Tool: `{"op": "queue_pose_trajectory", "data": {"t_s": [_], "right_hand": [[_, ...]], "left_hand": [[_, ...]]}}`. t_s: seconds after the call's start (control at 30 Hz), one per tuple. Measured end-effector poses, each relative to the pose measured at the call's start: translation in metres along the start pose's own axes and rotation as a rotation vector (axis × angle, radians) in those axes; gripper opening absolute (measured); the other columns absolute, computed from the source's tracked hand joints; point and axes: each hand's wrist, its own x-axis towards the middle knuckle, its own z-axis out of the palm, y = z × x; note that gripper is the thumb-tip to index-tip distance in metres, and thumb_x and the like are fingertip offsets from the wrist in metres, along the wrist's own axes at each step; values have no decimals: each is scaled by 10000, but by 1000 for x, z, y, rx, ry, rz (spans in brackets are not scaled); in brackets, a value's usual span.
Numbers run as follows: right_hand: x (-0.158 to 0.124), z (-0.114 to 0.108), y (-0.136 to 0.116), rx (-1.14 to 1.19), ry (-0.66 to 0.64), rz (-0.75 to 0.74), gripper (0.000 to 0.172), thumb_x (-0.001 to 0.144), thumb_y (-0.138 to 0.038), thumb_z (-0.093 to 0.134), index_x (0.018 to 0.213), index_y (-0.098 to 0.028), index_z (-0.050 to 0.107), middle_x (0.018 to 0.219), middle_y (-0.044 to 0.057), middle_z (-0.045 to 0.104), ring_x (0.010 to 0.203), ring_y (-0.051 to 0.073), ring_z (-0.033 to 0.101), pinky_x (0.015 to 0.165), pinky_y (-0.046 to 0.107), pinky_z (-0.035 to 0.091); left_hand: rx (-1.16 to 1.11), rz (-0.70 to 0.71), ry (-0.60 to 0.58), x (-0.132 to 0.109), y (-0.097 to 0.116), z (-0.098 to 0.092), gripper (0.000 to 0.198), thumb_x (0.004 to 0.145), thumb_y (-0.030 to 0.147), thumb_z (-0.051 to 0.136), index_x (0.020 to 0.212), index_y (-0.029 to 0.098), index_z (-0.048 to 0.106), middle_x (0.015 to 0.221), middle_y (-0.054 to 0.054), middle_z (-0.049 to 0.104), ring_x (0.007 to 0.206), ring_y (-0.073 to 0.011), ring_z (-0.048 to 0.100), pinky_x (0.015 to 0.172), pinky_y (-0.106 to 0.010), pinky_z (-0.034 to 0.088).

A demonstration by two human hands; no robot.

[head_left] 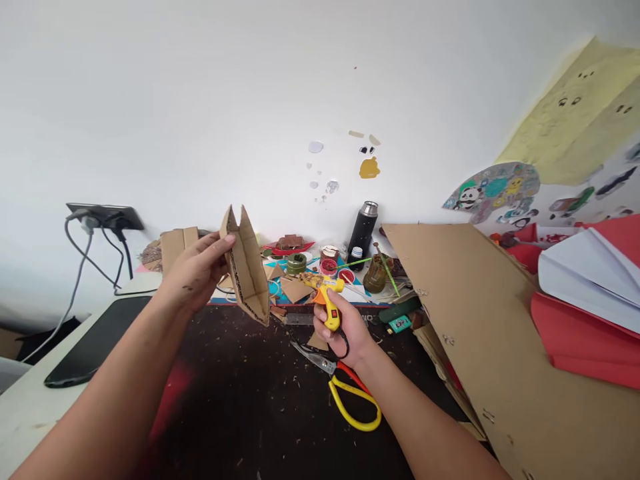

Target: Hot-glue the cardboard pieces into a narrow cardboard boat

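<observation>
My left hand (pixel 203 270) grips a folded cardboard piece (pixel 249 270) by its upper left side, thumb over the edge. The piece is held up off the table; it forms a narrow trough with pointed ends. In my right hand (pixel 353 333) is a yellow hot glue gun (pixel 332 308), my fingers wrapped round its handle. Its nozzle, crusted with brownish residue, points left toward the cardboard but stays apart from it. Beneath the right hand lies a pair of scissors (pixel 353 393) with yellow and red handles, blades toward the upper left.
Cardboard scraps (pixel 296 289), small paint pots (pixel 329 267) and a black thermos (pixel 363 230) crowd the table's back by the wall. A large cardboard sheet (pixel 480 320) leans at right, with red paper (pixel 585 340) beside it. A power strip (pixel 106 217) with cables is at left.
</observation>
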Motion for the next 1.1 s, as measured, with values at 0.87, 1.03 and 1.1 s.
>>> {"op": "queue_pose_trajectory", "data": {"t_s": [0.87,1.03,1.1], "right_hand": [[-23,16,-6,-679,155,-420,527,994,-703,546,800,-215,583,600,-29,524,506,116,462,504,265,355],[-24,15,-4,-769,177,-461,521,1023,-678,516,776,-224,576,590,-26,512,539,137,475,534,281,365],[-24,16,-4,-788,177,-470,520,1032,-664,507,752,-230,558,585,-22,500,551,146,476,545,288,367]], "left_hand": [[436,-167,-343,-31,-10,43,590,727,604,901,1214,304,756,1301,-99,801,1221,-376,721,973,-417,597],[483,-146,-287,-34,-9,45,611,680,635,909,1174,312,753,1138,-94,837,1173,-390,731,972,-437,581],[490,-150,-280,-34,-9,46,615,668,647,909,1159,310,755,1118,-94,838,1154,-395,735,960,-445,584]]}}
